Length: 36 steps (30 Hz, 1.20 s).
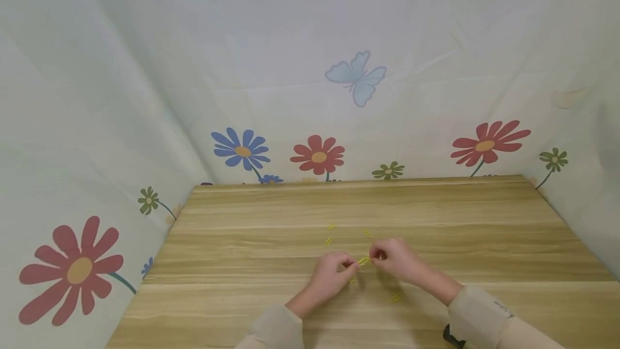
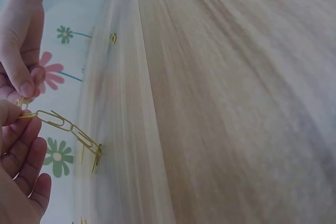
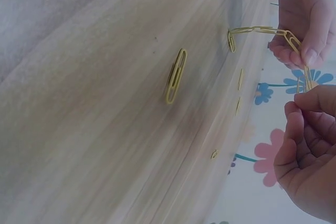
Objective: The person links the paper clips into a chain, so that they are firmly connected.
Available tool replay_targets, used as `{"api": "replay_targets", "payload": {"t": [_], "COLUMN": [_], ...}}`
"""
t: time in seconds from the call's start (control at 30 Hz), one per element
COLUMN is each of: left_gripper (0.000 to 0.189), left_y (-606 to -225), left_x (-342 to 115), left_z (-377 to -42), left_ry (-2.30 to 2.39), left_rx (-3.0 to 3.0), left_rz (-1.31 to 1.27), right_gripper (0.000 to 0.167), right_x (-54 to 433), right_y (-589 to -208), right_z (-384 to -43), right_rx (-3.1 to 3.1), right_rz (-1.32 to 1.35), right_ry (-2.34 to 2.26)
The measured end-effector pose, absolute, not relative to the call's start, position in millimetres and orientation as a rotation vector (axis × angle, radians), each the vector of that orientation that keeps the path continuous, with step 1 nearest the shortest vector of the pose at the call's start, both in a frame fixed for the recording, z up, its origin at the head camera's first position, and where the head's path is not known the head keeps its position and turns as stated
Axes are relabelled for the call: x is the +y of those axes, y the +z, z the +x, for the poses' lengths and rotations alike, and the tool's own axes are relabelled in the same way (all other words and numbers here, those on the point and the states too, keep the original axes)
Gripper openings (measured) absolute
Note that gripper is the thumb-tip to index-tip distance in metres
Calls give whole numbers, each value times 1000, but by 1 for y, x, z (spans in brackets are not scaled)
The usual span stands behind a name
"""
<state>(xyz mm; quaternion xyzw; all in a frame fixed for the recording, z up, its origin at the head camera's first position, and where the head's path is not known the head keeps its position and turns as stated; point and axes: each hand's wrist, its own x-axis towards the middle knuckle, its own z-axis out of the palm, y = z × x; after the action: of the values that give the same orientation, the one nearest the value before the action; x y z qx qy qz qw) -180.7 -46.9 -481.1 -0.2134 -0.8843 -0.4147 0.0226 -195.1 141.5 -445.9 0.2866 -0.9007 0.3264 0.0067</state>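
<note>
My left hand (image 1: 333,274) pinches one end of a chain of yellow paper clips (image 2: 52,121) between thumb and fingers. In the left wrist view the chain droops from that hand, and its lower end reaches the wooden tabletop. Close beside it, my right hand (image 1: 399,262) pinches a yellow paper clip (image 1: 365,260) against the chain's held end. Both hands are just above the table, their fingertips nearly meeting. Fingers partly cover this clip, so I cannot tell whether it is linked.
Several loose yellow paper clips lie on the wooden table (image 1: 242,263). One clip (image 1: 396,298) is near my right forearm, and another clip (image 1: 367,234) is beyond my hands. A flowered cloth (image 1: 271,69) hangs behind the table and along its sides.
</note>
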Motion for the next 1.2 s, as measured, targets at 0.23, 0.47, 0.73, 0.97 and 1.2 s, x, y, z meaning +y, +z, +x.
{"api": "replay_targets", "payload": {"t": [0.23, 0.47, 0.73, 0.97, 1.2], "left_gripper": [13, 12, 11, 11, 13], "left_y": [-480, -482, -480, -478, -479], "left_x": [-46, -46, -46, -46, -49], "left_z": [-180, -180, -179, -178, -178], "left_ry": [-1264, -1276, -1259, -1285, -1352], "left_rx": [-2741, -2718, -2729, -2738, -2748], "left_rz": [-649, -640, -616, -594, -555], "right_gripper": [5, 6, 8, 8, 13], "right_x": [139, 138, 137, 136, 138], "right_y": [-447, -447, -447, -449, -450], "right_z": [-195, -194, -193, -193, -193], "right_rx": [-2764, -2713, -2676, -2640, -2562], "right_rz": [963, 1009, 1037, 1048, 1078], "right_ry": [980, 968, 924, 882, 899]}}
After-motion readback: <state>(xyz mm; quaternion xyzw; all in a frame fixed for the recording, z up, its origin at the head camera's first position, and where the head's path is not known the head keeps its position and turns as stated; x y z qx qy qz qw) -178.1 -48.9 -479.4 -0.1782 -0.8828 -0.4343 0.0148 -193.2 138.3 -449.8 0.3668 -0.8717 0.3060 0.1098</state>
